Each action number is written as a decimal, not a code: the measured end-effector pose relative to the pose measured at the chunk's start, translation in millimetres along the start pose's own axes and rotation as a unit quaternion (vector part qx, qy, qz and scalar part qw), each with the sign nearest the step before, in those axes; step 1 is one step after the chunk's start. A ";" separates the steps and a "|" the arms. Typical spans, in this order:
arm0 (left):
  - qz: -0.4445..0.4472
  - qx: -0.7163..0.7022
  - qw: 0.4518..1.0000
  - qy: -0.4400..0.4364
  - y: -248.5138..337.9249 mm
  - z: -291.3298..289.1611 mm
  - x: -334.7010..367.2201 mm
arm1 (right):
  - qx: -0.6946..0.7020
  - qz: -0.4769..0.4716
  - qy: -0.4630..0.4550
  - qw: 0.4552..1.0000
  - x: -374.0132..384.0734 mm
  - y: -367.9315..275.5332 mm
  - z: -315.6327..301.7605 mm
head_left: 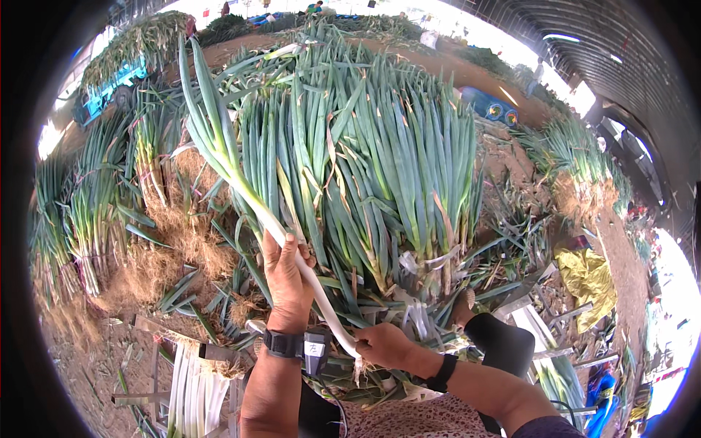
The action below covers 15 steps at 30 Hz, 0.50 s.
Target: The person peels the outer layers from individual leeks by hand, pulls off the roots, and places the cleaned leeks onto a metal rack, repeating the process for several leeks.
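Note:
A long green onion (255,204) runs slantwise across the middle, its green leaves at the upper left and its white root end low near my lap. My left hand (287,274) is closed around the white shaft about halfway down. At the bottom of the same stalk, my right hand (385,346) is closed, its fingertips pressed against the side of the root end. Short pale roots dangle just below those fingers. Directly beyond my hands stands a large dense pile of green onions (365,160), leaves pointing away from me.
Tied onion bundles with tan roots (91,241) stand at the left. Metal frames hold white stalks (197,390) at lower left and more stalks (537,328) at lower right. A yellow woven sack (586,287) lies right. Loose leaves litter the ground; a blue cart (113,91) stands far left.

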<state>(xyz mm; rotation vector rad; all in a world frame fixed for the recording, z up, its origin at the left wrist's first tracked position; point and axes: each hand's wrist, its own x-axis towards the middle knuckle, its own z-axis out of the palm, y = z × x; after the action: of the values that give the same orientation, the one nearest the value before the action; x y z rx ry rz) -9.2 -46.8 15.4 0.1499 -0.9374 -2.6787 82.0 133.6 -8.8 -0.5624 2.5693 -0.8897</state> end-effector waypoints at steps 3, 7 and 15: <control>-0.056 -0.112 0.989 -0.081 7.0 1.3 -0.4 | 0.172 0.145 -0.088 0.970 0.7 20.2 -1.7; -0.117 -0.221 0.958 -0.144 11.5 -0.1 3.2 | 0.070 0.225 -0.178 0.956 -27.3 96.2 42.6; -0.068 -0.202 0.972 -0.093 4.3 -2.3 17.6 | 0.622 0.019 -0.173 0.763 -39.6 64.6 10.7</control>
<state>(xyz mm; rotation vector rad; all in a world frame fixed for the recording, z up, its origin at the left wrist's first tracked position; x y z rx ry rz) -24.3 -56.8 16.3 -0.1336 -0.4198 -2.9847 104.8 193.7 -50.3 -0.1896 1.1762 -1.9214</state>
